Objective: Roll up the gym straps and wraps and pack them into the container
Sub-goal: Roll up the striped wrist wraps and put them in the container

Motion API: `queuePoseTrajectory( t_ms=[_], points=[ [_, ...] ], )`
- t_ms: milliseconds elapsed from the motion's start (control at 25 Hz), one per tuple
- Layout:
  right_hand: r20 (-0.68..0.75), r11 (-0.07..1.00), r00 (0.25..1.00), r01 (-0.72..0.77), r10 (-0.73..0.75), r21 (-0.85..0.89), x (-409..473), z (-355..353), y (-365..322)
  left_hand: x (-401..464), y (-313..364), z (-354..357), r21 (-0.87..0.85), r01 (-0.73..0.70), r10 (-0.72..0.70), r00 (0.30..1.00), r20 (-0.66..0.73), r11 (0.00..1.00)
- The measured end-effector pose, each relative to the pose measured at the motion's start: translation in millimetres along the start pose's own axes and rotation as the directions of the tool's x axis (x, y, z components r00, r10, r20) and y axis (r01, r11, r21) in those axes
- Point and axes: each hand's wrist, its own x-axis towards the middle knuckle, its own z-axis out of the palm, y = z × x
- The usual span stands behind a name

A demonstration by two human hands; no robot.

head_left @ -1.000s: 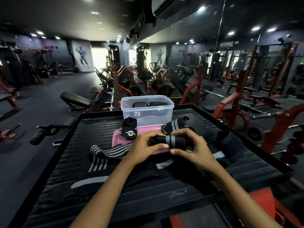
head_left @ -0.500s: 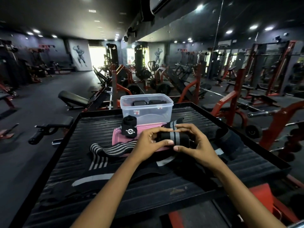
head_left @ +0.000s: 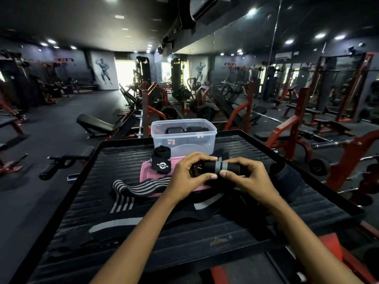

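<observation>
Both my hands grip a black wrap roll with grey stripes [head_left: 213, 168] just above the pink lid [head_left: 146, 171]. My left hand [head_left: 188, 177] curls around its left end and my right hand [head_left: 246, 177] around its right end, thumbs meeting underneath. Behind stands the clear plastic container [head_left: 211, 140], with dark rolled pieces inside. A rolled black wrap with a white logo [head_left: 161, 161] stands on the lid. A striped black-and-grey wrap [head_left: 133, 187] lies unrolled to the left. Other black straps [head_left: 287, 179] lie flat around my hands.
All of it sits on a black ribbed platform [head_left: 123, 160] with a raised rim. Red and black gym machines and benches [head_left: 96, 126] surround the platform. A mirror wall runs along the right.
The loose tail of the wrap has been wound in, and the roll sits tighter and higher between my hands. My thumbs have come together under it.
</observation>
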Motion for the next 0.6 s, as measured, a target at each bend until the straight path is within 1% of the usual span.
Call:
queuePoseTrajectory(
  t_ms=[80, 120, 240, 320, 400, 440, 480, 560, 600],
  points=[
    [0.007, 1.0, 1.0, -0.006, 0.006, 0.016, 1.0, -2.3, -2.9, 2.8, 4.4, -0.3, -0.041, 0.034, -0.033, 0.999, 0.025, 0.999],
    [0.037, 1.0, 0.999, 0.007, -0.008, 0.023, 0.7, -4.5, -4.2, 3.8, 4.9, 0.2, -0.054, 0.062, -0.06, 0.998, 0.032, 0.997],
    [0.142, 0.997, 0.987, 0.08, -0.078, -0.013, -2.1, -9.1, -2.8, 6.8, 4.8, 4.2, -0.099, 0.145, -0.149, 0.989, -0.028, 0.984],
    [0.125, 0.997, 0.989, 0.072, -0.075, 0.027, -3.2, -8.1, 0.1, 8.2, 4.2, 4.7, -0.145, 0.161, -0.167, 0.985, -0.031, 0.976],
    [0.052, 0.996, 0.997, 0.05, -0.053, 0.069, -2.3, -8.1, 1.2, 6.2, 0.6, 2.8, -0.182, 0.144, -0.14, 0.99, 0.033, 0.973],
    [0.025, 0.996, 0.999, 0.041, -0.043, 0.078, -1.2, -8.0, 1.1, 4.2, -0.6, 1.9, -0.159, 0.122, -0.113, 0.991, 0.065, 0.98],
    [0.006, 0.997, 0.999, 0.034, -0.035, 0.073, -0.5, -7.9, 1.3, 2.9, -1.7, 1.9, -0.097, 0.085, -0.077, 0.994, 0.081, 0.992],
    [-0.011, 0.999, 1.0, 0.02, -0.02, 0.042, 0.9, -7.1, 1.9, 2.4, -2.6, 4.2, 0.0, 0.032, -0.032, 0.997, 0.075, 0.999],
    [-0.02, 0.999, 1.0, 0.014, -0.013, 0.036, 0.6, -6.5, 1.7, 2.9, -1.6, 5.6, 0.007, 0.04, -0.041, 0.997, 0.063, 0.999]
  ],
)
